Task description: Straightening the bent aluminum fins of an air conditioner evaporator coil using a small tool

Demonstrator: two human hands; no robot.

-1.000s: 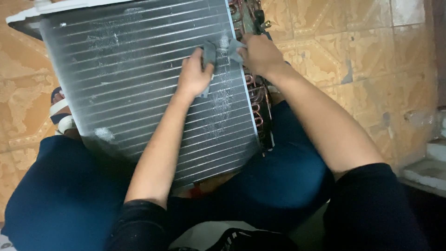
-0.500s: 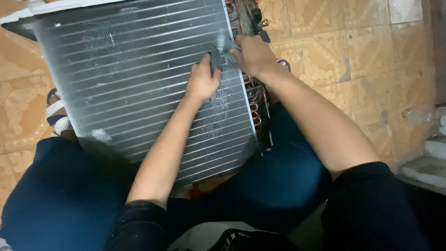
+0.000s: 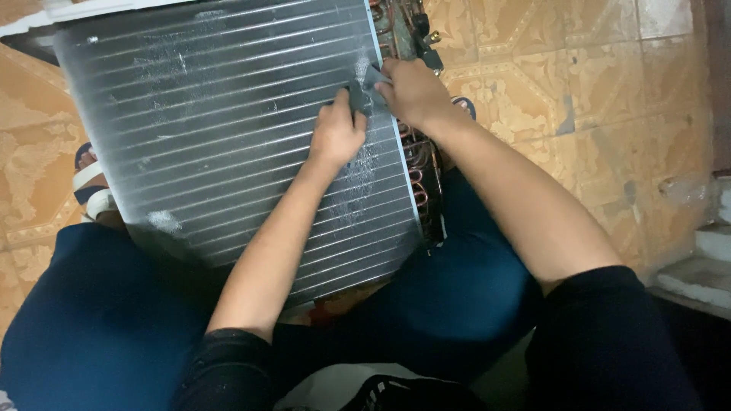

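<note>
A large finned metal coil panel (image 3: 221,129) from an air conditioner leans across my knees, its silver fins streaked with white dust. My left hand (image 3: 336,135) and my right hand (image 3: 411,91) meet near the panel's right edge, both gripping a small dark grey pad (image 3: 364,90) pressed on the fins. Copper tube bends (image 3: 417,176) run down the panel's right side, just below my right wrist.
My legs in dark blue trousers (image 3: 457,304) frame the panel. A foot in a white-strapped sandal (image 3: 91,194) shows at the left. Patterned orange floor tiles (image 3: 579,99) spread to the right, with a pale stone step (image 3: 700,266) at the far right.
Both hands have shifted slightly up the panel's right edge with the pad between them. The panel stays put.
</note>
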